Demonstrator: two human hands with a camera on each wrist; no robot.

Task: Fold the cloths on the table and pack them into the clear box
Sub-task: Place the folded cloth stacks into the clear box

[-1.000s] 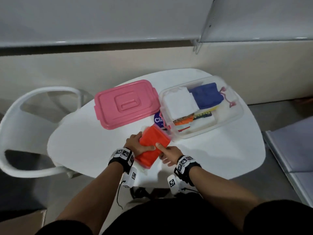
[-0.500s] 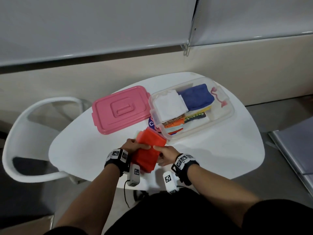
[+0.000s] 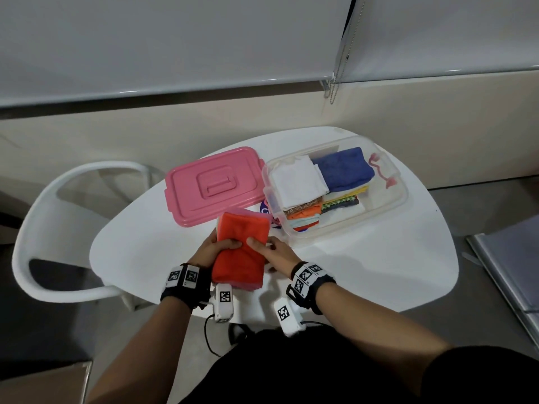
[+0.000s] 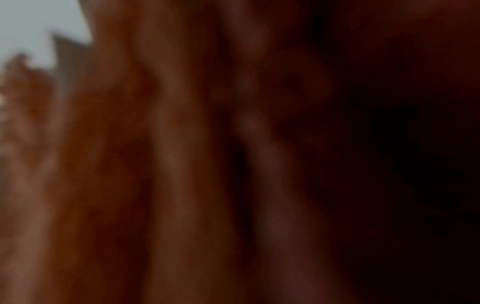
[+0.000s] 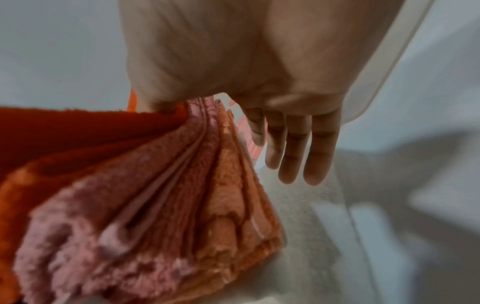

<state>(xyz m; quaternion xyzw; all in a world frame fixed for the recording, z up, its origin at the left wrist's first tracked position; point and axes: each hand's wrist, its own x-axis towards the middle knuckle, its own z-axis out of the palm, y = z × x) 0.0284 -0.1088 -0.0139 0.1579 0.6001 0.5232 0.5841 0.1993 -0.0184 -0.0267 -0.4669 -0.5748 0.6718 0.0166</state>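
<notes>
A folded orange cloth [image 3: 242,252] with a pink underside [image 5: 130,205] is held over the near part of the white table [image 3: 364,263]. My left hand [image 3: 211,250] grips its left edge with the thumb on top; its fingers are hidden below. My right hand [image 3: 274,253] pinches the right edge in the fork under its thumb, and its fingers [image 5: 293,148] lie straight beside the folds. The clear box [image 3: 404,196] stands behind to the right, holding a white cloth [image 3: 297,182], a blue cloth [image 3: 344,170] and several coloured folded ones. The left wrist view is a dark blur.
The pink lid [image 3: 213,185] lies flat on the table left of the box, just behind the orange cloth. A white chair [image 3: 58,228] stands at the table's left. Bare tabletop shows to the right of my hands, in front of the box.
The orange cloth has turned from slanting towards the box to lying more lengthwise in front of me, a little nearer. Both hands keep their hold. The head view has shifted.
</notes>
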